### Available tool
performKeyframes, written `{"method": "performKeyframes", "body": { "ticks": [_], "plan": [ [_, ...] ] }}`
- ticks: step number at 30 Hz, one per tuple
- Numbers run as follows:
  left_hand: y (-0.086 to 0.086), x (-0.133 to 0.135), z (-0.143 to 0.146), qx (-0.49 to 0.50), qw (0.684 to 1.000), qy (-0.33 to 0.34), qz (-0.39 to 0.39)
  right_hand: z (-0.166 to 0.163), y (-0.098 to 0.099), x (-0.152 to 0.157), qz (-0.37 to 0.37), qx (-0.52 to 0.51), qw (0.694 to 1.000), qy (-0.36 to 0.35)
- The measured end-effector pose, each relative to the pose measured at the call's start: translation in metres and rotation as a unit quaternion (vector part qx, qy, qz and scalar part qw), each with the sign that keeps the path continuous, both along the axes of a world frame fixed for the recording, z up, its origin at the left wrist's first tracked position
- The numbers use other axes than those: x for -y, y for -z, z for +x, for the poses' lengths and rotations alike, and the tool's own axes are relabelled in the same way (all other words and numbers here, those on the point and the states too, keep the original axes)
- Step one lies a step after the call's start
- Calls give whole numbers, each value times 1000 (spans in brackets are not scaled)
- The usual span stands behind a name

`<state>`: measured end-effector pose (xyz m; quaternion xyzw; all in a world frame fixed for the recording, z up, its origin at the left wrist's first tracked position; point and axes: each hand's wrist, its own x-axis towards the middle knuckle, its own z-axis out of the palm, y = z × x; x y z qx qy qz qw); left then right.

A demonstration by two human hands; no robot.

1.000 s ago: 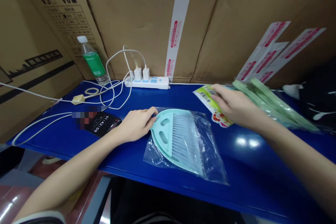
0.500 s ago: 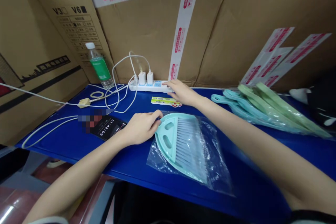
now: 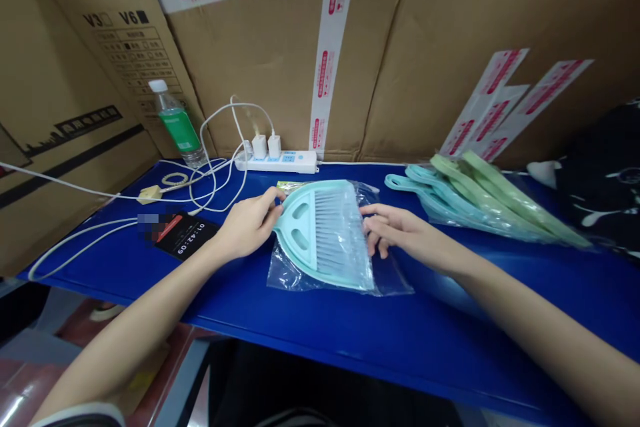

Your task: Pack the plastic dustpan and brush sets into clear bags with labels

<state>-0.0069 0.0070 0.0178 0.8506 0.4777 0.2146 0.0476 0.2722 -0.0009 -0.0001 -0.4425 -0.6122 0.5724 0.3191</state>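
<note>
A light-blue dustpan with a matching brush nested on it lies in a clear plastic bag in front of me. My left hand is closed on the narrow left end of the dustpan, thumb and fingers pinching it. At the bristle side, my right hand has loosely bent fingers spread apart; its fingertips meet the right edge of the set. Behind the dustpan, a yellow-green printed card is mostly covered.
Several bagged blue and green dustpan sets lie at the right. A white power strip with chargers and looping cables sits against the cardboard wall. A bottle and a phone are at the left of the blue table.
My right hand has come back from beside the power strip and card to the dustpan's right edge. The dustpan set has shifted away from me, over the card, with my left hand on it.
</note>
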Motion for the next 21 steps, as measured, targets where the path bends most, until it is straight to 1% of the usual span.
{"method": "performKeyframes", "body": {
  "ticks": [2, 4, 6, 8, 9, 10, 11, 13, 15, 18, 21],
  "plan": [
    [2, 2, 3, 24, 999, 21, -4, -3, 3, 2, -27, -28, 999, -2],
    [5, 4, 6, 38, 998, 37, -17, -3, 6, 4, -63, -45, 997, -24],
    [7, 8, 9, 35, 999, 37, -7, -3, 8, 7, -81, -60, 994, -39],
    [8, 13, 11, 14, 998, 32, 61, -2, 10, 9, -77, -78, 994, -24],
    [9, 15, 12, 1, 993, 44, 108, -1, 10, 9, -75, -85, 993, -11],
    [9, 18, 13, -14, 986, 72, 153, -1, 9, 9, -77, -89, 993, 2],
    [9, 20, 14, -31, 975, 113, 188, 0, 8, 9, -81, -91, 993, 14],
    [9, 24, 16, -60, 949, 207, 229, 0, 6, 8, -91, -89, 991, 32],
    [9, 28, 17, -83, 923, 269, 261, 1, 2, 8, -99, -88, 990, 45],
    [10, 33, 17, -93, 905, 290, 295, 2, -4, 10, -104, -82, 989, 65],
    [12, 37, 16, -92, 907, 281, 298, 2, -9, 13, -106, -78, 989, 71]
  ]
}}
